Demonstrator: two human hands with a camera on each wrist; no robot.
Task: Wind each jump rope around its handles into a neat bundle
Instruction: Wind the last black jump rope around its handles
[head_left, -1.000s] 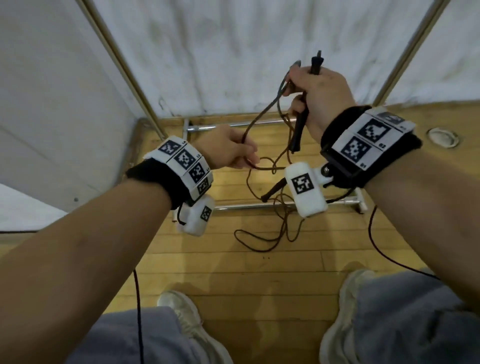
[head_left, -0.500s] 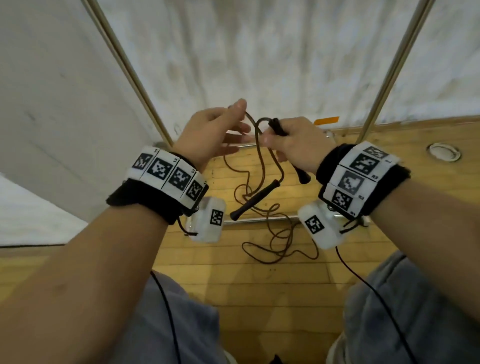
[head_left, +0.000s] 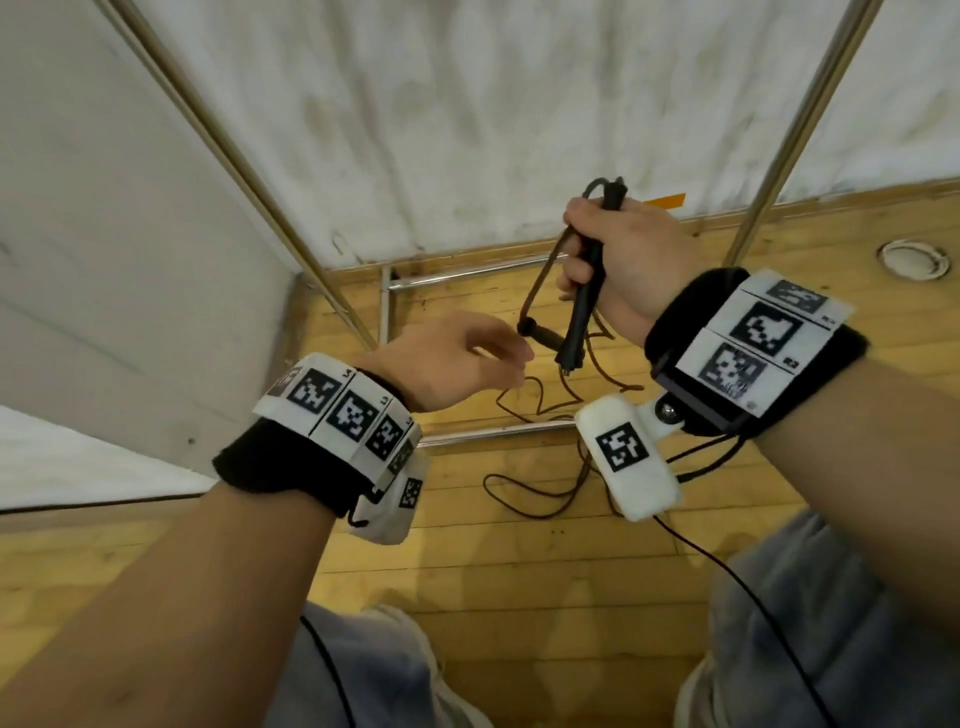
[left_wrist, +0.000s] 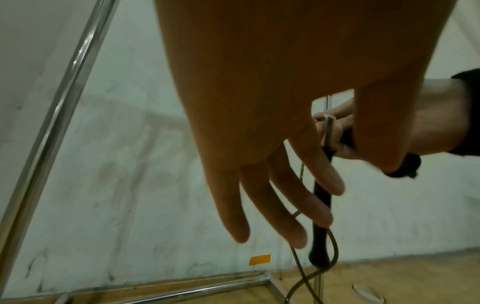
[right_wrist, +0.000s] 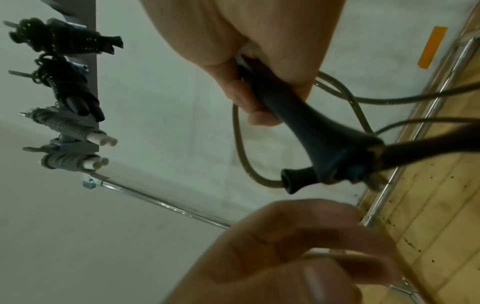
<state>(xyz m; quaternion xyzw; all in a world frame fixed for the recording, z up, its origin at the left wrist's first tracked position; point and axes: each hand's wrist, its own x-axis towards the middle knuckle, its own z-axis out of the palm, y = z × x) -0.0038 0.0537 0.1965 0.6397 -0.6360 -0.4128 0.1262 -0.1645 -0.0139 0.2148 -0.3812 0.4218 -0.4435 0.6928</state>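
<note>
Up near the white wall panel (head_left: 467, 104), the right hand (head_left: 623, 260) grips one black handle (head_left: 584, 306) of the brown jump rope (head_left: 540, 280), holding it nearly upright. Its second handle (head_left: 543, 335) dangles just below that hand, level with the first handle's lower end. Beside it, the left hand (head_left: 447, 364) reaches with relaxed, slightly spread fingers, holding nothing. Loose rope loops (head_left: 524, 493) trail on the wooden floor (head_left: 519, 597) under the handles, across a chrome frame rail (head_left: 493, 431).
</note>
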